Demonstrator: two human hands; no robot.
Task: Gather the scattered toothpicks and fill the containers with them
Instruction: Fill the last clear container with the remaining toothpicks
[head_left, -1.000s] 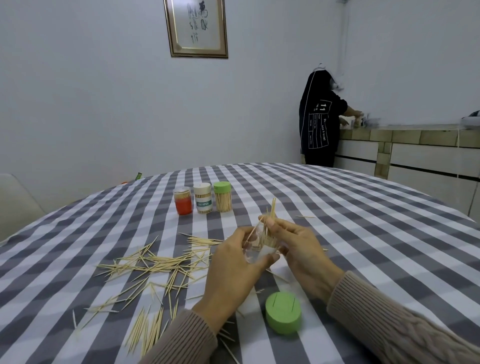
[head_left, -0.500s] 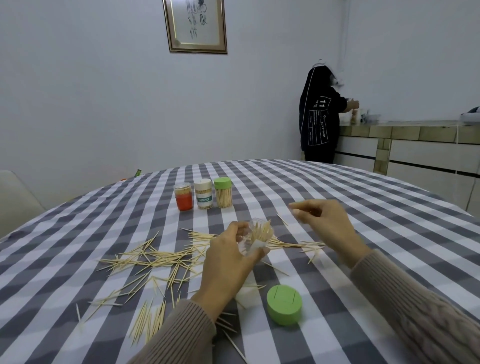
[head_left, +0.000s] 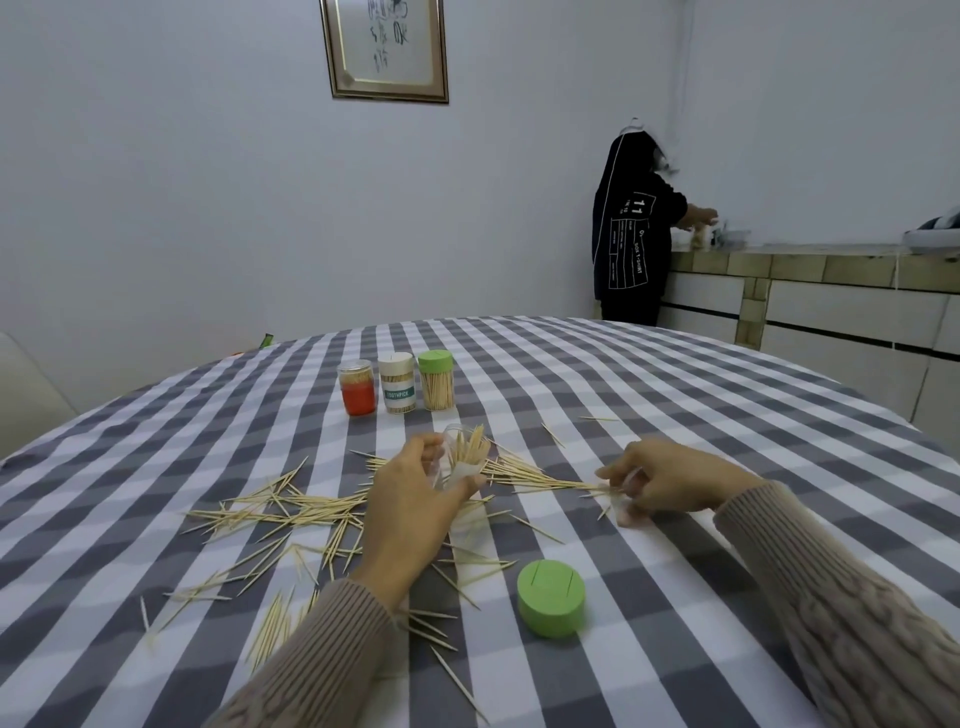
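Note:
My left hand (head_left: 415, 499) grips a clear plastic container (head_left: 464, 457), tilted, with several toothpicks standing in it. My right hand (head_left: 665, 480) is down on the cloth to the right, its fingertips pinching at the end of a bundle of toothpicks (head_left: 540, 475) lying between the two hands. Many more scattered toothpicks (head_left: 291, 512) lie left of and below my left hand. A green lid (head_left: 551, 597) lies loose near me. Three containers stand further back: a red one (head_left: 356, 387), a white labelled one (head_left: 397, 383) and a green-lidded one (head_left: 436, 380).
The round table wears a grey-and-white checked cloth (head_left: 675, 395). A person in black (head_left: 631, 234) stands at a counter (head_left: 810, 280) at the back right. A pale chair (head_left: 26, 395) sits at the left edge. A framed picture (head_left: 385, 49) hangs on the wall.
My right hand left the container's mouth, swung right and came down onto the toothpicks on the cloth. My left hand kept hold of the container and lowered it slightly.

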